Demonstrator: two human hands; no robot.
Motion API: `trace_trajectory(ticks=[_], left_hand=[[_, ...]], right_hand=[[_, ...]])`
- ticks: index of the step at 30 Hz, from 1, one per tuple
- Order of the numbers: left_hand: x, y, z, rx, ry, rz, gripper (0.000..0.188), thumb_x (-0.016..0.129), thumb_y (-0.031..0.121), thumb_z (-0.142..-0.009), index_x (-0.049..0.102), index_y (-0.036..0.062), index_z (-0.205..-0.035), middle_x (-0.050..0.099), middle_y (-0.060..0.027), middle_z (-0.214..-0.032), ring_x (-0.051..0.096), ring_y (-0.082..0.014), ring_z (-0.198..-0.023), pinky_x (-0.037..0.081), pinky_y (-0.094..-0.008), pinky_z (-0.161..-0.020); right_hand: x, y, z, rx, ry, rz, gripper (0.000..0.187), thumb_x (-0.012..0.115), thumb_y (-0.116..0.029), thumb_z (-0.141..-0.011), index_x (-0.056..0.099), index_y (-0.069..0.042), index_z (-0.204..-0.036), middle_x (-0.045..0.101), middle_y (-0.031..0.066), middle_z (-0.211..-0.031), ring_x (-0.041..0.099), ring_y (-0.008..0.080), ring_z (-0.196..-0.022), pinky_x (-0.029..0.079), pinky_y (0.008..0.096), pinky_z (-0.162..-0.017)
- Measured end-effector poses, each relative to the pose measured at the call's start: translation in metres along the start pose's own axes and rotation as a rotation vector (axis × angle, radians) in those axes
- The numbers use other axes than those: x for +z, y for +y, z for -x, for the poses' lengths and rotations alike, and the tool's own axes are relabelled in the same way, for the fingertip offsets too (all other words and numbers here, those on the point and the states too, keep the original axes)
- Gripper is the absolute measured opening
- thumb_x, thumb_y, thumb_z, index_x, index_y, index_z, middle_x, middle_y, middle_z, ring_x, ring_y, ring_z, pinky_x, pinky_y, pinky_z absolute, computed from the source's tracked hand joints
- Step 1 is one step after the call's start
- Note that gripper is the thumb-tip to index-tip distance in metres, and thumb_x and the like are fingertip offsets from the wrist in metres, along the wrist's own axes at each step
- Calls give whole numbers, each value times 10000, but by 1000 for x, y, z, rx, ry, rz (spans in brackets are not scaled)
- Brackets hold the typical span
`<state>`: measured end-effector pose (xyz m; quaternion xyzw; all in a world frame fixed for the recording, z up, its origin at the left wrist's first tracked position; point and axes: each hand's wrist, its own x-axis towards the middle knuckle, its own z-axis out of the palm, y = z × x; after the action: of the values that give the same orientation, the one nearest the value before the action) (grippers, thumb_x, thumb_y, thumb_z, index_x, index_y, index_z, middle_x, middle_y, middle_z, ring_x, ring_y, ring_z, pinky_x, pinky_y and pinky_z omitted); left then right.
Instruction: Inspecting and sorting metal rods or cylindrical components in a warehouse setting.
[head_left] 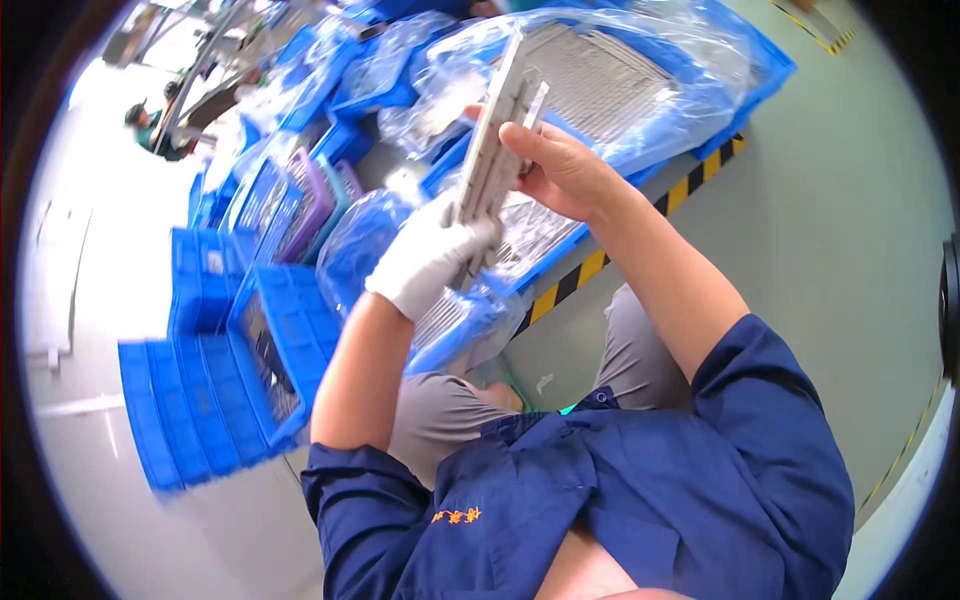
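A bundle of long, flat grey-white strips (492, 150), metal by the look of them, is held up slantwise in front of me, its far end pointing up. My left hand (425, 255), in a white glove, is closed round the near end. Higher on the right side, my bare right hand (563, 170) grips the strips with its thumb lying across them. The right fingers are partly hidden behind the bundle. Beneath my hands stands a blue crate (555, 258) lined with clear plastic film, with rows of similar strips in it.
Another film-lined blue crate (770, 65) full of strips lies beyond. Stacked blue crates (190, 410) stand at left, near a purple crate (310, 205). Black-and-yellow edging (690, 180) runs below the crates. People (155, 130) sit far left.
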<state>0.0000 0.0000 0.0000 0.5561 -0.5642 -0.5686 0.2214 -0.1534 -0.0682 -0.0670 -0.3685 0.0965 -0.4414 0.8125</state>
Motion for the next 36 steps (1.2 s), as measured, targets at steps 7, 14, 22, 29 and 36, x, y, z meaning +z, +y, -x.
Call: trace_trajectory(ticks=[7, 14, 22, 29, 36], left_hand=[[41, -95, 119, -46, -151, 1040, 388, 606, 250, -749, 452, 36, -1034, 528, -99, -874, 560, -212, -766, 471, -361, -692], [97, -169, 178, -158, -205, 1310, 264, 572, 197, -788, 454, 53, -975, 484, -47, -726, 515, -171, -659, 469, -395, -726], [111, -193, 195, -56, -184, 938, 243, 579, 240, -790, 462, 70, -919, 495, -18, -742, 475, -104, -675, 406, -254, -603], [113, -192, 187, -83, -15, 892, 168, 537, 194, -780, 474, 64, -866, 489, -32, -737, 467, -108, -692, 405, -261, -616], [106, -194, 185, -34, 139, 522, 446, 580, 270, -742, 426, 14, -1073, 496, -108, -943, 469, -180, -872, 400, -316, -761]], right_hand=[[84, 91, 35, 487, -96, -49, 207, 584, -229, -771, 553, -27, -800, 533, 29, -703, 513, 88, -618, 423, 211, -546], [104, 150, 111, 811, -114, 188, 228, 607, -277, -738, 504, -77, -768, 487, 6, -722, 470, 88, -636, 392, 236, -557], [112, 166, 133, 831, -157, 138, 226, 623, -238, -716, 458, -83, -727, 444, 39, -750, 437, 136, -650, 384, 260, -561], [109, 173, 128, 751, 33, 181, 385, 607, -242, -770, 470, -44, -1071, 504, 21, -809, 487, 96, -703, 408, 210, -622], [112, 162, 112, 856, 151, 297, 355, 593, -217, -779, 489, -33, -1063, 521, 15, -802, 508, 91, -695, 427, 204, -606]])
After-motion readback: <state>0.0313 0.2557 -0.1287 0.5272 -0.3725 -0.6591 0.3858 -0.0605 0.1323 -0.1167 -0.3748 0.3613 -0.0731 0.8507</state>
